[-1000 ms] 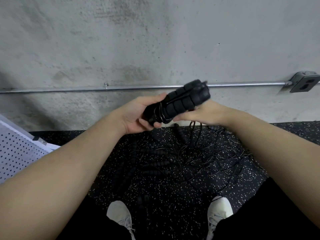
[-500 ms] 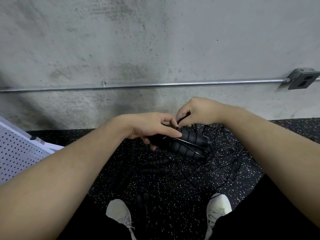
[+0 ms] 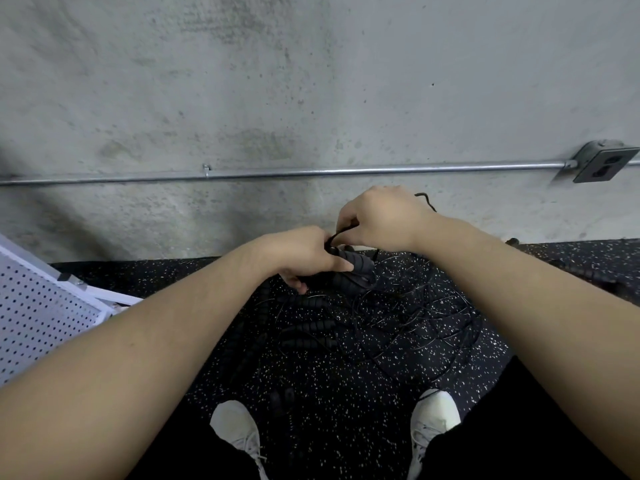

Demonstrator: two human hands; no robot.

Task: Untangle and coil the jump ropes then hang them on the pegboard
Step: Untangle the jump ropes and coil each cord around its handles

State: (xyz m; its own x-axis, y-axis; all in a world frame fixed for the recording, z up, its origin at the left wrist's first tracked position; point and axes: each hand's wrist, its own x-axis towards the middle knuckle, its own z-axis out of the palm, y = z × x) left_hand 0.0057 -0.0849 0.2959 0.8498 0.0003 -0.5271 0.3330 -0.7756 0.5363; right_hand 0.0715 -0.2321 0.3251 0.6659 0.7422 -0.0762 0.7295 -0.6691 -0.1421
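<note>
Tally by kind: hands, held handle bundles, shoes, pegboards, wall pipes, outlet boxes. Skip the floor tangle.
hands: 2 (left hand, right hand)
handle bundle, gripped by the left hand, cord pinched by the right: 1
shoes: 2 (left shoe, right shoe)
pegboard: 1
wall pipe: 1
outlet box: 1
total: 8

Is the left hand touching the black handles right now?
Touching. Head view shows the left hand with fingers wrapped over the black handles.

Speckled floor under tangled jump ropes.
</note>
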